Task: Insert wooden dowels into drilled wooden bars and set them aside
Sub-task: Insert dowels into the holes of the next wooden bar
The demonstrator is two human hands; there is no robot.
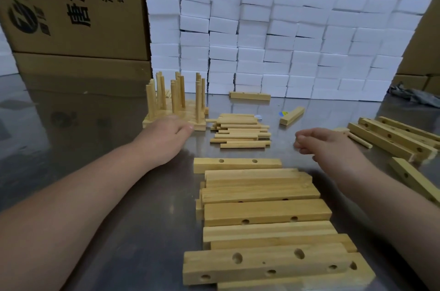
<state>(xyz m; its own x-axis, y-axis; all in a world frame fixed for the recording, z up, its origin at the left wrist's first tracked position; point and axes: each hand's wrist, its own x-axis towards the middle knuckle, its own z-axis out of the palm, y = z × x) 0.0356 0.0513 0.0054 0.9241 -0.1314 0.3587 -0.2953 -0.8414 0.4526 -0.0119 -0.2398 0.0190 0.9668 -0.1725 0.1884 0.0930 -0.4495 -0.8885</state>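
A pile of drilled wooden bars [262, 212] lies in front of me, and one bar [235, 164] lies apart at its far edge. Beyond it is a heap of loose dowels [240, 131]. At the far left stand finished bars with upright dowels [176, 104]. My left hand [164, 138] lies flat with straight fingers, its tips against the front edge of those finished bars. My right hand [323, 143] hovers over the table to the right of the dowel heap, fingers loosely curled and holding nothing.
More drilled bars [392, 138] lie at the right, with a single dowel [359, 140] beside them. Two short bars [250, 95] [291, 115] lie farther back. A wall of white foam blocks [281, 40] and cardboard boxes [71, 9] closes off the back of the steel table [95, 124].
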